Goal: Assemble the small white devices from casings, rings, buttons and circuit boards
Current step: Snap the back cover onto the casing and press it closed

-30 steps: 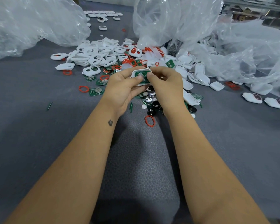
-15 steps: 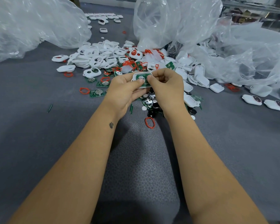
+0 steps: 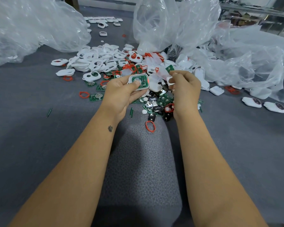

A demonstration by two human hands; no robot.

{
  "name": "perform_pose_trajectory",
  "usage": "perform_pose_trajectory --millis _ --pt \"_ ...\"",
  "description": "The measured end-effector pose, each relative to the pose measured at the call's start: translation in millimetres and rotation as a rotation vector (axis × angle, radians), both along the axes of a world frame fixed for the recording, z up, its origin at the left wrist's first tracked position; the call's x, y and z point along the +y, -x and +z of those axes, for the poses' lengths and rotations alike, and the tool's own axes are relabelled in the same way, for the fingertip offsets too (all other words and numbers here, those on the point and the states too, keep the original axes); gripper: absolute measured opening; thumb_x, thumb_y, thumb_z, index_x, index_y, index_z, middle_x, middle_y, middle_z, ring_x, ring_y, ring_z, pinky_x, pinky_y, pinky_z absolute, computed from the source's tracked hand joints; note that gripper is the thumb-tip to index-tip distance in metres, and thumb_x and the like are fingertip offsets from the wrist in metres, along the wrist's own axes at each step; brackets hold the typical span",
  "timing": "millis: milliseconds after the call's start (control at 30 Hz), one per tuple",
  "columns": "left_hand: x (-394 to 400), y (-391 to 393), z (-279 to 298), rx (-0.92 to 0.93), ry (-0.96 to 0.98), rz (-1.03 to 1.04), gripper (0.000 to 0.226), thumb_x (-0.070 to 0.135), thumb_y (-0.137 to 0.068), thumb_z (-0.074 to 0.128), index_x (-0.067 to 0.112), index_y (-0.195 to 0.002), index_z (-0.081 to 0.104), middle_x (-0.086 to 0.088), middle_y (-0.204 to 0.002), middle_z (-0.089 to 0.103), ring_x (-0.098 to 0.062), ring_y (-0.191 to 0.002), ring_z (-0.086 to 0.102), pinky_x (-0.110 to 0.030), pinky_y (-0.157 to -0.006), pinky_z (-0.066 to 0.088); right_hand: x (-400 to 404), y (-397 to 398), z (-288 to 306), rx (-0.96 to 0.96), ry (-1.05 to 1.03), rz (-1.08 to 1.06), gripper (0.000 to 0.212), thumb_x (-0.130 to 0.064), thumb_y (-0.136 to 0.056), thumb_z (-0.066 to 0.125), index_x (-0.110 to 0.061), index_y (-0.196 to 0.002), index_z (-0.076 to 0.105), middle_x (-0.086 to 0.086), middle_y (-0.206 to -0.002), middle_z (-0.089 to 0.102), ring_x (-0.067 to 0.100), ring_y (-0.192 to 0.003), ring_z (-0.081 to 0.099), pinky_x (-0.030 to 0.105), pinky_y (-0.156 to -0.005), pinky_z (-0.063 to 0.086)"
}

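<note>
the right hand [image 3: 184, 86] has come off the half-built device [image 3: 138, 81] and now pinches a small white part over the pile, so the circuit board looks seated; the left hand [image 3: 121, 92] alone clasps the open casing above the grey worktop [image 3: 39, 145]. two finished devices [image 3: 263, 104] lie far right; loose casings, rings and boards are too many to count.

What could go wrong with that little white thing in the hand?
1. The left hand alone holds the open casing, with the thumb on its green circuit board. Tilt it and the board might slip out.
2. The right hand pinches a small white piece above the parts pile. If dropped, it could get lost there.
</note>
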State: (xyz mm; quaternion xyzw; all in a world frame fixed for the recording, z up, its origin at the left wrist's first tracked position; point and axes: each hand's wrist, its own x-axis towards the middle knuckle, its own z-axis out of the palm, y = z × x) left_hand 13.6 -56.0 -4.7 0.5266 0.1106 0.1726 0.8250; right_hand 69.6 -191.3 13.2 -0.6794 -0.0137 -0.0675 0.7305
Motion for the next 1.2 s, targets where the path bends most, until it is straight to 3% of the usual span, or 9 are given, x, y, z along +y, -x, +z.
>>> perform_pose_trajectory --millis 200,333,467,533,600,733,933,1100,1200 --pt "1.4 0.3 0.2 -0.001 0.049 0.016 0.014 -0.006 -0.094 0.054 0.001 -0.097 0.065 -0.01 -0.091 0.074 -0.02 -0.086 0.073 -0.023 -0.071 0.058 -8.7 -9.5 -1.8 0.006 0.026 -0.099 0.023 -0.003 -0.084 0.05 -0.017 -0.081 0.068 -0.003 -0.072 0.059 0.011 -0.065 0.049 0.023 -0.064 0.042" --pt "3.5 -0.4 0.9 -0.017 0.111 0.074 0.014 -0.007 -0.094 0.053 0.002 -0.096 0.065 -0.009 -0.087 0.075 -0.018 -0.084 0.074 -0.024 -0.071 0.058 -10.3 -13.6 -9.1 -0.1 0.261 -0.033 0.028 -0.005 -0.086 0.05 -0.025 -0.09 0.069 -0.007 -0.081 0.063 0.001 -0.059 0.047 0.02 -0.061 0.041" --pt "5.6 -1.3 1.9 -0.03 0.168 0.116 0.014 -0.007 -0.094 0.053 0.0 -0.096 0.064 -0.014 -0.092 0.073 -0.023 -0.089 0.073 -0.028 -0.075 0.059 0.4 -11.5 -19.2 -0.33 0.736 0.194 0.035 -0.014 -0.089 0.052 -0.024 -0.119 0.067 -0.001 -0.122 0.064 0.014 -0.105 0.057 0.031 -0.092 0.045" --pt "6.2 -1.6 2.1 -0.03 0.181 0.127 0.013 -0.008 -0.094 0.053 -0.001 -0.096 0.064 -0.011 -0.086 0.074 -0.023 -0.088 0.073 -0.029 -0.075 0.06 3.0 -12.6 -24.2 -0.397 1.004 0.195 0.035 -0.018 -0.089 0.054 -0.025 -0.121 0.066 0.002 -0.126 0.062 0.026 -0.118 0.05 0.035 -0.098 0.038" --pt "6.2 -2.1 2.0 -0.031 0.185 0.13 0.014 -0.008 -0.094 0.053 -0.001 -0.096 0.064 -0.009 -0.084 0.075 -0.022 -0.086 0.073 -0.029 -0.075 0.06 2.3 -13.9 -25.4 -0.383 1.069 0.17 0.03 -0.019 -0.089 0.057 -0.025 -0.116 0.068 0.002 -0.119 0.063 0.028 -0.117 0.049 0.034 -0.095 0.038" --pt "6.2 -3.5 -0.6 -0.024 0.161 0.127 0.014 -0.007 -0.094 0.053 0.0 -0.099 0.065 -0.009 -0.089 0.075 -0.021 -0.087 0.073 -0.028 -0.075 0.059 -0.3 -11.5 -23.4 -0.354 0.832 0.154 0.034 -0.006 -0.08 0.059 -0.021 -0.11 0.067 0.003 -0.112 0.063 0.018 -0.103 0.055 0.031 -0.089 0.045" --pt "4.5 -2.9 -3.9 -0.019 0.076 0.096 0.018 -0.005 -0.095 0.053 0.005 -0.1 0.067 -0.008 -0.094 0.075 -0.018 -0.089 0.073 -0.024 -0.074 0.058 2.0 -4.0 -13.8 -0.194 0.211 0.256 0.04 0.007 -0.075 0.056 -0.026 -0.097 0.067 0.007 -0.093 0.067 0.014 -0.065 0.052 0.018 -0.055 0.042" --pt "4.9 -0.5 -4.6 -0.012 0.044 0.077 0.018 -0.004 -0.095 0.053 0.005 -0.101 0.067 -0.007 -0.094 0.076 -0.018 -0.091 0.073 -0.023 -0.075 0.058 1.8 -3.5 -9.6 -0.07 0.05 0.227 0.018 -0.006 -0.087 0.06 -0.02 -0.083 0.07 -0.003 -0.072 0.065 0.009 -0.066 0.06 0.017 -0.061 0.049" --pt "4.9 1.0 -3.4 -0.032 0.081 0.065 0.018 -0.005 -0.095 0.053 0.005 -0.099 0.067 -0.007 -0.091 0.076 -0.02 -0.09 0.073 -0.024 -0.074 0.058 0.4 -7.0 -10.5 -0.07 0.053 0.203 0.016 -0.016 -0.095 0.056 -0.013 -0.086 0.069 -0.005 -0.062 0.059 0.003 -0.053 0.054 0.016 -0.053 0.045"
